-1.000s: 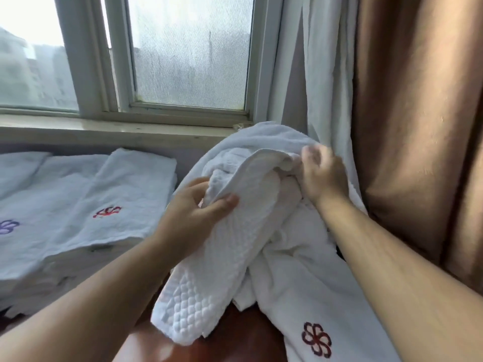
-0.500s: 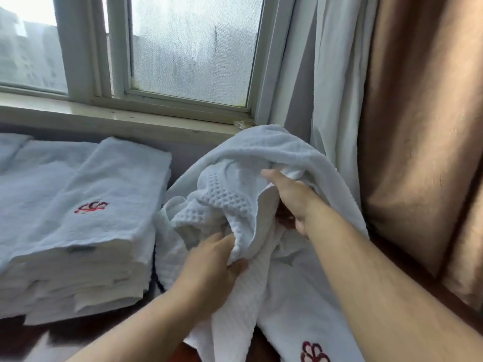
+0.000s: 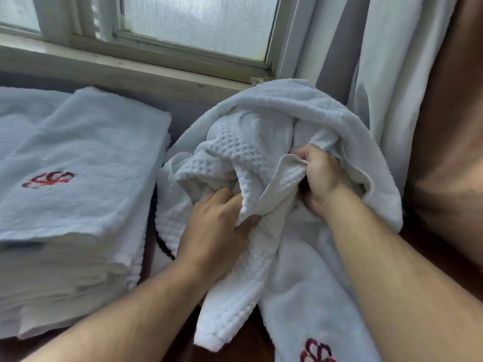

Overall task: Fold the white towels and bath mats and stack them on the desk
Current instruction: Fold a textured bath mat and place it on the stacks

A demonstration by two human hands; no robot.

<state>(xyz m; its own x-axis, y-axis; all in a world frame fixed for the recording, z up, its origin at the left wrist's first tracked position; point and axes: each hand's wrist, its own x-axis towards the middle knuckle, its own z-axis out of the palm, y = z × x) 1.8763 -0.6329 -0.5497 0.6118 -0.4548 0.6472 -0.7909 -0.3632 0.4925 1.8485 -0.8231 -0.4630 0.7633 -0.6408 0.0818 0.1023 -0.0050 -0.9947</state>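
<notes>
One bath mat (image 3: 235, 155), clenched in fingers of left hand (image 3: 217, 223) and right hand (image 3: 320, 178); one towel stack (image 3: 78, 194) beside.

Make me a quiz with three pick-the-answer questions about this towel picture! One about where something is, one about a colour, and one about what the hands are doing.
1. Where is the folded towel stack?
A) left of the hands
B) right of the hands
C) on the floor

2. What colour is the stitched mark on top of the stack?
A) green
B) red
C) yellow

3. What are the left hand and right hand doing?
A) lying flat
B) waving
C) gripping the bumpy white mat

Answers:
1 A, it lies left of both hands.
2 B, the stitching is red.
3 C, both clutch bunched mat cloth.
</notes>
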